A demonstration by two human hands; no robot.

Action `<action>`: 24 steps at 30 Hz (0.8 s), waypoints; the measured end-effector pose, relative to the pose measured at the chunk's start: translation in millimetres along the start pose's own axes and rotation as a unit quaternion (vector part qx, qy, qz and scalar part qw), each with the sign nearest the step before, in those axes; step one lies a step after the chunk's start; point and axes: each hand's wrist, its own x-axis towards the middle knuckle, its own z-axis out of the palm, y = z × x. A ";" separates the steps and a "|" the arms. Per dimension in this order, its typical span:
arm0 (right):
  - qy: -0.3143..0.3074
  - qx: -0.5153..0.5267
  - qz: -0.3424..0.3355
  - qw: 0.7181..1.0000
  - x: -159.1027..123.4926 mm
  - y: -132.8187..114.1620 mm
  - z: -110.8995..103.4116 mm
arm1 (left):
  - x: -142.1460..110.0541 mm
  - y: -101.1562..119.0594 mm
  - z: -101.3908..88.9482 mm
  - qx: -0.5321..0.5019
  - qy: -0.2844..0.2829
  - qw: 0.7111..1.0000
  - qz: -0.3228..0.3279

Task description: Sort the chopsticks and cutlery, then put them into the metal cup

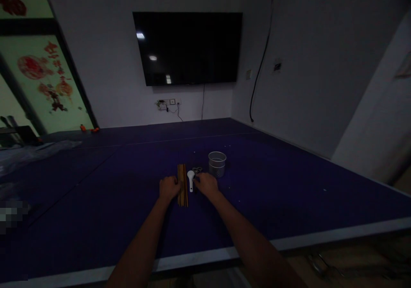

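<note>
A row of brown chopsticks (pixel 182 196) lies lengthwise on the blue table. At its left edge my left hand (pixel 169 188) is curled, with thumb and fingertips against the sticks. Just right of them is a white spoon (pixel 191 176), bowl pointing away from me. My right hand (pixel 207 184) is closed to the right of the spoon, its fingertips on what looks like dark scissors (pixel 197 169). Their two loops show beyond my fingers, while the lower part is dim and partly hidden. A grey metal cup (pixel 217 168) stands upright just behind my right hand.
The blue table (pixel 289 189) has a pale front edge and meets the walls at the back and right. Crumpled clear plastic (pixel 32 155) lies at the left, and an orange object (pixel 83 127) sits at the far left edge. A black cable (pixel 257 78) hangs on the wall.
</note>
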 end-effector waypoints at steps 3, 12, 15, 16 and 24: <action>-0.014 -0.013 -0.010 1.000 -1.5 -3.6 1.5 | -0.9 1.1 -1.1 0.000 -0.004 1.000 0.001; -0.033 -0.033 -0.034 0.998 -0.6 -2.8 4.6 | -2.4 2.9 -5.2 0.014 -0.021 1.000 -0.010; -0.040 -0.036 -0.044 0.998 0.9 -1.2 4.4 | -2.5 2.4 -4.9 0.017 -0.018 1.000 -0.010; -0.043 -0.038 -0.047 0.997 1.4 -0.4 4.2 | -2.4 2.1 -4.6 0.017 -0.017 1.000 -0.009; -0.050 -0.047 -0.074 0.995 3.6 8.1 -0.9 | -1.1 -0.4 -1.4 0.007 -0.010 1.000 -0.009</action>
